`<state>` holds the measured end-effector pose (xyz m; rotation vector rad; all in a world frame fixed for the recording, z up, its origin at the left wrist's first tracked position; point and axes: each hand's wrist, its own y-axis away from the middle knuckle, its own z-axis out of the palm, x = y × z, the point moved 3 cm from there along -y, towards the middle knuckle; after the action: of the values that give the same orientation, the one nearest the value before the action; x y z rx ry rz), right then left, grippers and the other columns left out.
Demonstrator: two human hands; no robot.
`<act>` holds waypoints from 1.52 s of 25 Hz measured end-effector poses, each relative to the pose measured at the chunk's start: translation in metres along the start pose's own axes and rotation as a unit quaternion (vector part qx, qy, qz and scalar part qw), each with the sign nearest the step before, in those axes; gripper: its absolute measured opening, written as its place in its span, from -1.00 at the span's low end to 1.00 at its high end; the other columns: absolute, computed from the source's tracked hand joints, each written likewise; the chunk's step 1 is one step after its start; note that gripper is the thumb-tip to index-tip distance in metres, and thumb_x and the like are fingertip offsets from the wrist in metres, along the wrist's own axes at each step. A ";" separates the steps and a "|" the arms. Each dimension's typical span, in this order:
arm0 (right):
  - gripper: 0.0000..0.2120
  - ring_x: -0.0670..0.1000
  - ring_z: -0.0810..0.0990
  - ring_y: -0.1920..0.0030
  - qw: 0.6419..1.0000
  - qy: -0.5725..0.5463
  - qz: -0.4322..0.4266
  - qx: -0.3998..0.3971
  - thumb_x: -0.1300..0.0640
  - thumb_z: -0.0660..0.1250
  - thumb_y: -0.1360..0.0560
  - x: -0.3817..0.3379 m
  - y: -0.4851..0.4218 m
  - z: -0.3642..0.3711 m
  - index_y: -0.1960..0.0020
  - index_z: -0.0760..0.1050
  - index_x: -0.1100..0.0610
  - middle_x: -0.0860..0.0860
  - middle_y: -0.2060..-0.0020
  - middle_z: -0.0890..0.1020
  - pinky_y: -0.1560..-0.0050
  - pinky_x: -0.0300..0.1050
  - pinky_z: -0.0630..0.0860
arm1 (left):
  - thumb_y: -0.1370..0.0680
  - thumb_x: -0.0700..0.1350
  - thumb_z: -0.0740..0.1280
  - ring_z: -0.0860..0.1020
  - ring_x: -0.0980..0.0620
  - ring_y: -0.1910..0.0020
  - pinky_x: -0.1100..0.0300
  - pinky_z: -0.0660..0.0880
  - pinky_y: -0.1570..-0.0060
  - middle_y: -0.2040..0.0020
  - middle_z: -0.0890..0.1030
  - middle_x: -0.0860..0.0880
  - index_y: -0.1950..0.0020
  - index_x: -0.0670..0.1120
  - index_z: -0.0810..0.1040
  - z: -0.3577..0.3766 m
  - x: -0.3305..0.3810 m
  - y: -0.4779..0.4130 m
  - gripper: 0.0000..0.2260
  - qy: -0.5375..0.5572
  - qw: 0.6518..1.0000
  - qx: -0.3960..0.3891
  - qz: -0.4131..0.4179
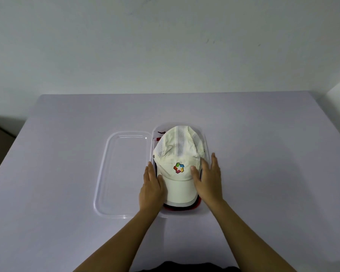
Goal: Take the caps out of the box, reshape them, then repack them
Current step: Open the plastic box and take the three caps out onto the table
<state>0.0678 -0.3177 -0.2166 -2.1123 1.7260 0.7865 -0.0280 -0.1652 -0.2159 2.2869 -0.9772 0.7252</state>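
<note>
In the head view, you are resting your left hand (pixel 151 186) and right hand (pixel 208 179), fingers straight, against either side of the white cap (pixel 178 154). It is sitting atop darker caps (pixel 182 208) inside the clear box (pixel 185 214), whose lid (pixel 124 173) is lying just left on the table (pixel 263 154).

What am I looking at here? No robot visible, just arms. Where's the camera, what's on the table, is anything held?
No machine here: a person works with bare hands. The picture comes from a wide-angle camera worn on the head, looking forward and down. On the table stands a clear box, its lid lying flat beside it on the left. A white cap with a colourful logo sits on top in the box; red and dark brim edges show beneath it. The left hand and right hand lie flat against the cap's sides, fingers straight. Nothing is gripped.
</note>
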 end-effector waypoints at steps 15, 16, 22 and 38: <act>-0.79 0.05 0.52 0.07 0.906 -0.288 0.090 0.296 0.16 0.08 -0.59 0.004 -0.107 -0.116 -0.17 0.34 0.20 0.09 0.01 0.57 0.16 -0.24 0.33 | -0.63 0.06 0.00 0.38 -0.17 -0.38 -0.04 0.41 -0.25 -0.52 0.21 -0.11 -0.55 0.01 -0.05 0.003 -0.002 0.000 -0.50 0.012 1.000 0.005 -0.015; -0.79 0.10 0.54 0.04 0.912 -0.273 0.103 0.289 0.15 0.06 -0.59 0.018 -0.118 -0.118 -0.17 0.33 0.19 0.12 -0.02 0.58 0.13 -0.18 0.37 | -0.63 0.07 0.00 0.39 -0.17 -0.38 -0.04 0.42 -0.24 -0.52 0.21 -0.11 -0.55 0.01 -0.05 0.004 -0.002 -0.001 -0.49 0.008 1.000 0.006 -0.015; -0.78 0.22 0.53 -0.09 0.931 -0.211 0.205 0.215 0.14 0.03 -0.60 0.085 -0.154 -0.103 -0.20 0.31 0.19 0.22 -0.11 0.55 0.04 -0.05 0.39 | -0.62 0.07 0.02 0.47 -0.17 -0.31 -0.05 0.44 -0.19 -0.51 0.23 -0.11 -0.55 0.02 -0.04 0.007 -0.007 -0.002 -0.48 -0.007 1.000 0.014 -0.016; -0.71 0.14 0.45 -0.24 0.987 0.010 -0.159 0.023 0.01 0.17 -0.55 -0.024 -0.089 -0.030 -0.17 0.49 0.13 0.06 -0.11 0.60 -0.34 0.13 0.24 | -0.62 0.05 0.04 0.50 -0.13 -0.27 -0.03 0.47 -0.15 -0.49 0.27 -0.09 -0.54 0.03 -0.03 0.008 -0.002 -0.004 -0.49 -0.013 0.999 0.023 -0.021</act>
<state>0.1578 -0.2943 -0.1877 -2.2904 1.3506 0.6291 -0.0239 -0.1674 -0.2237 2.3561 -0.9314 0.7087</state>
